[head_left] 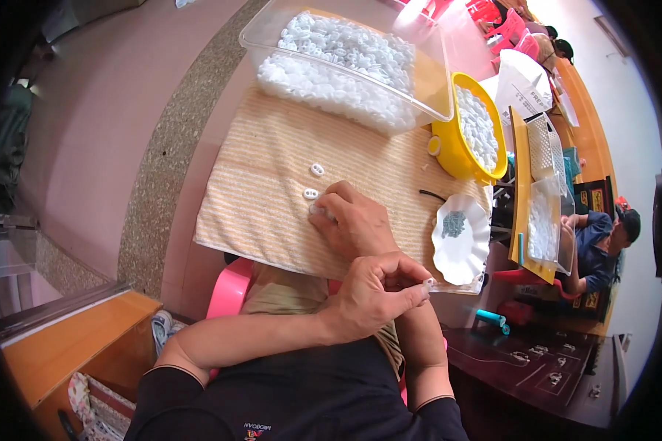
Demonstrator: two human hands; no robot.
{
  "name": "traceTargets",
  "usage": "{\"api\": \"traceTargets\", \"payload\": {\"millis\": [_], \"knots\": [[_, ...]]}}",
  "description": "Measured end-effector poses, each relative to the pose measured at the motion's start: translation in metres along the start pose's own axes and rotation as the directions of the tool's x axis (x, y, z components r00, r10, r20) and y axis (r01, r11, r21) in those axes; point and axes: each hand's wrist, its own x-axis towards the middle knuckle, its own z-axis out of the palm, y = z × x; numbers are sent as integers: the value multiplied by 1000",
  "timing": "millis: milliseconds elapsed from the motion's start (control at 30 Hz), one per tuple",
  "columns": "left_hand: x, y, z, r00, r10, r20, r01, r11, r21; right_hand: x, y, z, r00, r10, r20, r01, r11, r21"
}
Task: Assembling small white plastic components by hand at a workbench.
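Note:
My right hand (354, 222) rests on a beige striped towel (265, 176), its fingertips pressing down on a small white plastic piece (319, 212). Two more white pieces (317, 170) (311, 194) lie loose on the towel just beyond it. My left hand (379, 290) is nearer my body, thumb and forefinger pinched on a tiny pale part (428, 282). It sits beside a white scalloped plate (463, 253) that holds a small heap of grey-green parts (454, 223).
A clear plastic bin (426, 66) of white pieces stands at the towel's far edge, a yellow bowl (449, 151) of the same pieces beside it. Right of these are clear trays on a wooden board (521, 191) and a seated person in blue (599, 246). A pink stool (229, 290) is below the table.

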Motion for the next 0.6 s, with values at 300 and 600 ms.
{"api": "traceTargets", "payload": {"millis": [300, 600], "knots": [[1, 0, 0, 1000, 13, 2, -13, 999, -35, -3, 9, -5, 1000, 0, -5, 0, 999, 46], [2, -2, -1, 998, -41, -54, 38, 998, -55, -18, 30, -15, 935, 341, -94, -283, 880, 381]]}}
